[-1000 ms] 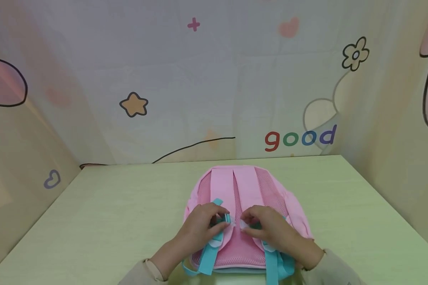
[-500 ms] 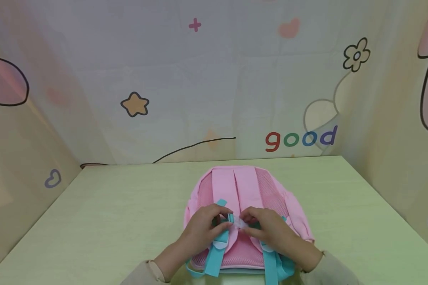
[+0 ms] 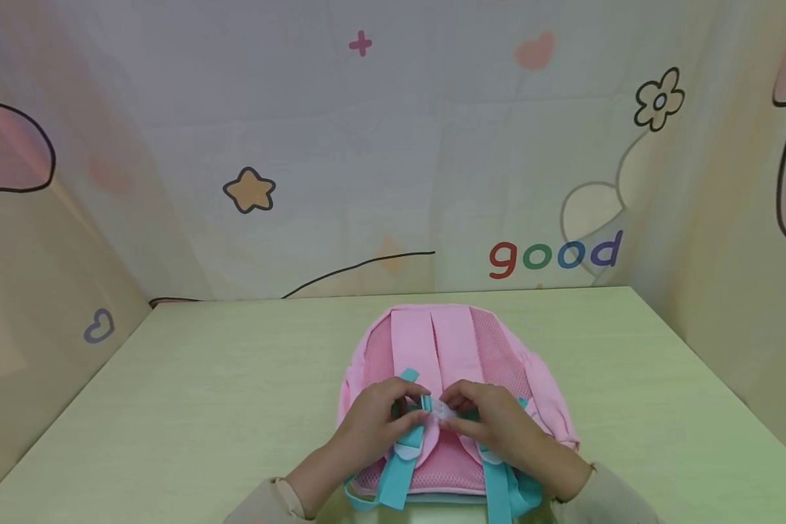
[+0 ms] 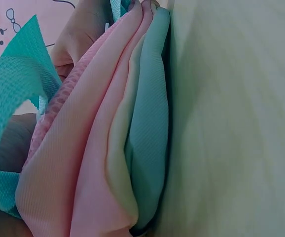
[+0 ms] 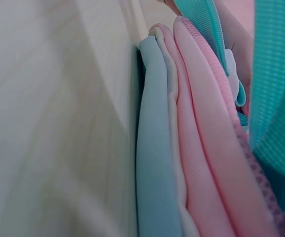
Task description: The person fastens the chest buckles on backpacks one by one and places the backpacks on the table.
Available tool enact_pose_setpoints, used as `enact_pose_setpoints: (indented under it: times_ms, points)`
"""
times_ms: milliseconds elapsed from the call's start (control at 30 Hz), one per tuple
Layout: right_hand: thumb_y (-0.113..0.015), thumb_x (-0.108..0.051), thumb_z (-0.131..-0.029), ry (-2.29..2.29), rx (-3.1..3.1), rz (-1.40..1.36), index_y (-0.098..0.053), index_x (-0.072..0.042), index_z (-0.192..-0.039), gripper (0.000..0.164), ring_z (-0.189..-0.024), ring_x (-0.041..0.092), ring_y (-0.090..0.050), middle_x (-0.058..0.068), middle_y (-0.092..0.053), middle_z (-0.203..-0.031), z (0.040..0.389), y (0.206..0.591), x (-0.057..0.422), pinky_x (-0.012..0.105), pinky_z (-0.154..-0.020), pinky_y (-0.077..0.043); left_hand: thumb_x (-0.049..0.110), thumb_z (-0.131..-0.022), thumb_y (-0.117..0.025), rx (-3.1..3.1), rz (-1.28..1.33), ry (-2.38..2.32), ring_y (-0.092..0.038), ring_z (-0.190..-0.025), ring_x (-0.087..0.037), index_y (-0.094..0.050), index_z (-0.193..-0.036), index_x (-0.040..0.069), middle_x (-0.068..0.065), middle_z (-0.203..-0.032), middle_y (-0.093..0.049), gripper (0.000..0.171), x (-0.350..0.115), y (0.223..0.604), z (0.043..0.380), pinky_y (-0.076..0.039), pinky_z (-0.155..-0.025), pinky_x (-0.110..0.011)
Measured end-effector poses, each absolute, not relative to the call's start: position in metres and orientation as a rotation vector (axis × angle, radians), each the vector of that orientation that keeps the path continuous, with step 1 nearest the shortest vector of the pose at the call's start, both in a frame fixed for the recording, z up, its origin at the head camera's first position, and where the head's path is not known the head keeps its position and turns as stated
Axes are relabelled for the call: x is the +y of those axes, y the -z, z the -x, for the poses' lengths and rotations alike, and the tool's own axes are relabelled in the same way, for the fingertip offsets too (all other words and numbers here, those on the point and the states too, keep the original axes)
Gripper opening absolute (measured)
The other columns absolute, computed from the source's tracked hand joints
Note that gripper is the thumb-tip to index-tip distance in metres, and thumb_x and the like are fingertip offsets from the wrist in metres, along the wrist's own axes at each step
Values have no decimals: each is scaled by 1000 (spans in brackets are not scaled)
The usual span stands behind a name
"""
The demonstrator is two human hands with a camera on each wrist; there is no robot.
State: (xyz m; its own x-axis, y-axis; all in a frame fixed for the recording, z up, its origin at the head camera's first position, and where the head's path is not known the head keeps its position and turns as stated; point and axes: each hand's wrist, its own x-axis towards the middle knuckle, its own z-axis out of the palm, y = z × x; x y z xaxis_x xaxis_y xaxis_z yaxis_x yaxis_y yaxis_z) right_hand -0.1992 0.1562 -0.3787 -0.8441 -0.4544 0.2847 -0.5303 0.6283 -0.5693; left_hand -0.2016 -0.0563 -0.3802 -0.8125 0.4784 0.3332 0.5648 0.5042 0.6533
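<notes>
A pink backpack (image 3: 455, 469) lies on the table with its mesh back and shoulder straps (image 3: 455, 342) facing up. Over its middle, a whitish plastic buckle (image 3: 441, 409) on a teal chest strap shows between the two hands, its halves meeting. My left hand (image 3: 373, 418) pinches the left side of the buckle at the teal webbing, thumb and fingertips together. The right hand (image 3: 501, 415) pinches the buckle's other side, its fingertips partly covering that half. In both wrist views the bag's layered pink and teal edge (image 4: 150, 118) hides most of the fingers.
Teal adjusting straps (image 3: 396, 482) hang from the shoulder straps toward the near side, and a loop of webbing (image 5: 275, 74) stands close to the right wrist camera. The pale table (image 3: 203, 407) reaches back to a printed cloth wall (image 3: 327, 175), with cloth on both sides.
My left hand has moved slightly right with its buckle half, closing the gap to the half in the right hand. The right hand has stayed nearly still.
</notes>
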Motion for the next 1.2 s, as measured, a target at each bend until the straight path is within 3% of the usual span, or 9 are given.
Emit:
enact_pose_setpoints:
  times_ms: [800,1200]
  points:
    - [-75,-19,-83,-1059,-2726,-794,-69,-13,-96,16,-80,1,-61,-6,-69,-88,199,383,156,21,-74,-54,20,-90,-68,-2739,957,1200,-51,-75,-4,-66,-109,8,2,-87,-61,22,-57,379,203,-44,-65,-16]
    - [-76,-20,-81,-794,-2667,-932,-71,-14,-97,18,-87,11,-63,-6,-68,-92,199,380,159,30,-80,-52,20,-89,-69,-2741,922,1189,-51,-74,-4,-67,-107,8,1,-86,-63,22,-56,381,203,-44,-64,-16]
